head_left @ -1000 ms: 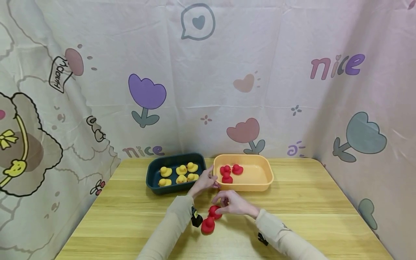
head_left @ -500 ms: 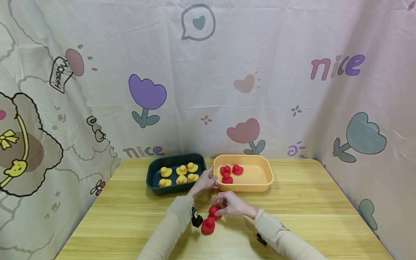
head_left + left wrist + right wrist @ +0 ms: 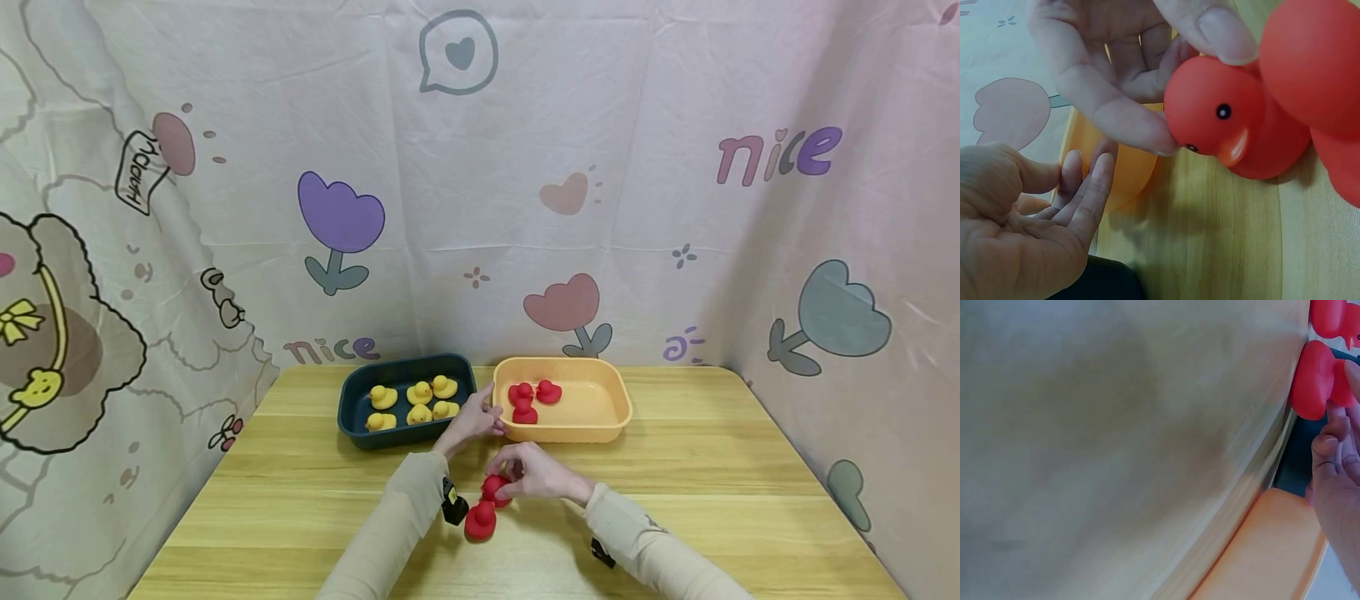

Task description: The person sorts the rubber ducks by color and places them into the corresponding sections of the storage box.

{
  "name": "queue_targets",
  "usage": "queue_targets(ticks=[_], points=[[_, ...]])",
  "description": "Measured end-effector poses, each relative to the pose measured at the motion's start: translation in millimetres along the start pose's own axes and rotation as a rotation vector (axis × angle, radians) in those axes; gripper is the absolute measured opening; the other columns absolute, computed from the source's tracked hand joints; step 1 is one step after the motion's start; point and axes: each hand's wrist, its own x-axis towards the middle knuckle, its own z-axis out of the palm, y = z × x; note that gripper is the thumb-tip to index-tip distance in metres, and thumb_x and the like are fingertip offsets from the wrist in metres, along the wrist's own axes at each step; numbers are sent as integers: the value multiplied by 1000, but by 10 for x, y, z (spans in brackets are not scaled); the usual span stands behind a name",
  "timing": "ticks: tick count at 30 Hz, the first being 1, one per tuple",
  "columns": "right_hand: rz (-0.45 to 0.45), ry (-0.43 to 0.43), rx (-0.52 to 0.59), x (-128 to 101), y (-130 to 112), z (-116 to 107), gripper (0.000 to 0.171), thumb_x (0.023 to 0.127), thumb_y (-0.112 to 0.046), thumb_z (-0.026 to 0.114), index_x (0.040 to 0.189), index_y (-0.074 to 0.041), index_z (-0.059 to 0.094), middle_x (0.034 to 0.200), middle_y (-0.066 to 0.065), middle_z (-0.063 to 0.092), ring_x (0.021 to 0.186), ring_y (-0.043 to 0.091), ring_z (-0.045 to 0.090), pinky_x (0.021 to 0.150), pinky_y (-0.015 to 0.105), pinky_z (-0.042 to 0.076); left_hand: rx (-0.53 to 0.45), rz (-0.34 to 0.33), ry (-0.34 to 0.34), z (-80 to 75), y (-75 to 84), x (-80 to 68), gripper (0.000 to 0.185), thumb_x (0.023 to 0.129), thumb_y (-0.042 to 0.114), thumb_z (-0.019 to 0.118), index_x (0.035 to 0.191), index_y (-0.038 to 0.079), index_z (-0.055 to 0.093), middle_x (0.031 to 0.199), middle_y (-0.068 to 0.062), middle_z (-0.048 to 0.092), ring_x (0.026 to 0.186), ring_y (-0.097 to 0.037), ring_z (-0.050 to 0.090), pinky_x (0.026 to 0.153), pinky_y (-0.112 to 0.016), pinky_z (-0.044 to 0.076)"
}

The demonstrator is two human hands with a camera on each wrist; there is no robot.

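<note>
My left hand [image 3: 472, 417] is at the left end of the orange tray [image 3: 588, 404], its thumb and fingers pinching the rim. Inside that tray sit 3 red rubber ducks [image 3: 524, 412], grouped toward its left. Over the table in front, my right hand [image 3: 546, 473] pinches the head of another red rubber duck [image 3: 1210, 100] between thumb and index finger. A second loose red duck [image 3: 481, 523] sits just nearer to me, right up against the held one in the head view.
A dark blue tray [image 3: 347, 412] with several yellow rubber ducks [image 3: 383, 397] stands left of the orange one. Both are near the back edge of the wooden table [image 3: 285, 492]. A printed cloth [image 3: 465, 167] hangs behind and at both sides.
My right hand has shifted slightly left and its fingers have settled on the farther loose red duck. The left hand and the trays have stayed in place.
</note>
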Motion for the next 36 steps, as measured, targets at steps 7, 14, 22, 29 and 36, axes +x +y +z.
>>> queue_targets(ticks=[7, 14, 22, 29, 36], points=[[-38, 15, -31, -9, -9, -14, 24, 73, -15, 72, 96, -10, 65, 75, 5, 63, 58, -1, 45, 50, 11, 42, 10, -30, 10, 3, 3, 1, 64, 91, 3, 45, 144, 10, 11, 80, -15, 56, 81, -34, 65, 78, -40, 54], [-32, 34, -14, -42, -1, -63, 25, 73, -18, 72, 96, -11, 65, 71, 5, 60, 58, 0, 45, 50, 11, 41, 8, -6, 12, 11, -2, 7, 63, 90, 2, 44, 143, 6, 11, 77, -17, 56, 80, -35, 65, 77, -39, 55], [-5, 48, -3, -109, 39, -144, 24, 74, -20, 72, 97, -15, 65, 65, -1, 56, 56, 0, 45, 49, 12, 41, 10, 1, 9, 11, -20, 18, 62, 90, 2, 44, 143, 5, 10, 79, -18, 58, 78, -32, 66, 77, -40, 55], [7, 81, -20, -187, 30, -247, 22, 74, -24, 71, 94, -20, 65, 65, -3, 55, 58, 1, 45, 51, 13, 41, 7, 1, 1, 6, -22, 19, 63, 91, 2, 43, 143, 5, 10, 79, -18, 57, 76, -29, 67, 76, -40, 55], [10, 100, -1, -220, 47, -331, 21, 75, -25, 70, 95, -21, 64, 68, -4, 55, 60, 2, 47, 52, 14, 42, 29, -24, 15, 2, -12, 24, 62, 91, 5, 44, 144, 8, 11, 81, -16, 57, 76, -27, 66, 74, -35, 56]])
